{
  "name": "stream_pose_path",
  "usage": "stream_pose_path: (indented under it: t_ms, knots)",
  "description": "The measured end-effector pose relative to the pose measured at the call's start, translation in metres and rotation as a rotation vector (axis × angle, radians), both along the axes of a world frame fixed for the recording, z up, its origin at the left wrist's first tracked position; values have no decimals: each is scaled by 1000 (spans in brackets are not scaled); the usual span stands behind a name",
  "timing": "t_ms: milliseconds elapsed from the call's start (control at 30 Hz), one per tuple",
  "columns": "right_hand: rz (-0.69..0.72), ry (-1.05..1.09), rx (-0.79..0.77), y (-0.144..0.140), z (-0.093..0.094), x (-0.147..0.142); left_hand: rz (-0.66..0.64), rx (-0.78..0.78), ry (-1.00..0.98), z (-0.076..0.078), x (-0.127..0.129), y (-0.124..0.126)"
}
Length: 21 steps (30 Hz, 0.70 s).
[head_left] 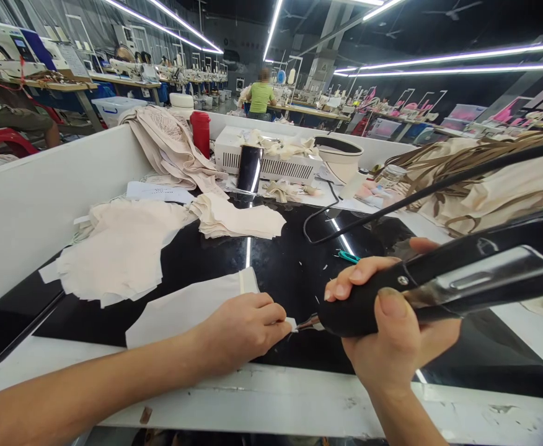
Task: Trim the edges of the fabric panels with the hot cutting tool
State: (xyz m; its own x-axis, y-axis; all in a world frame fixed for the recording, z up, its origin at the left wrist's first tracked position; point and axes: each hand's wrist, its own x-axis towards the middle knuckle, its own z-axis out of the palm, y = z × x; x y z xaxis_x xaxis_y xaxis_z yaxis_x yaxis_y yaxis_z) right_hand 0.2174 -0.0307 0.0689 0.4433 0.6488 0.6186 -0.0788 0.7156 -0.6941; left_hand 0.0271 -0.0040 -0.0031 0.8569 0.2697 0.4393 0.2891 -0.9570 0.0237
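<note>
My left hand (255,325) is closed in a pinch on the end of a white fabric piece (192,302), which lies on the black glossy work surface (283,272). A small white tip of the piece sticks out past my fingers. My right hand (397,334) is wrapped around a black glue gun (355,303) with a long metal lever, as far as its look tells. Its pointed metal nozzle meets that white tip or sits just beside it; I cannot tell if they touch. My left fingertips hide part of the fabric.
Cut cream fabric pieces lie in a stack (118,248) at left and another (238,217) farther back. A black phone (11,325) rests at the left edge. Teal snips (348,256) lie beyond my right hand. A black cable (415,195) crosses the right side. A white vented box (271,161) stands behind.
</note>
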Motion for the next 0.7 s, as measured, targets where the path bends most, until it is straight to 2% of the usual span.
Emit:
stream_pose_path:
  t_ms: [333, 700]
  knots:
    - [11, -25, 4, -6, -1, -1, 14, -42, -59, -4, 0, 3]
    - [-22, 2, 13, 1, -2, -3, 29, -60, -27, -4, 0, 1]
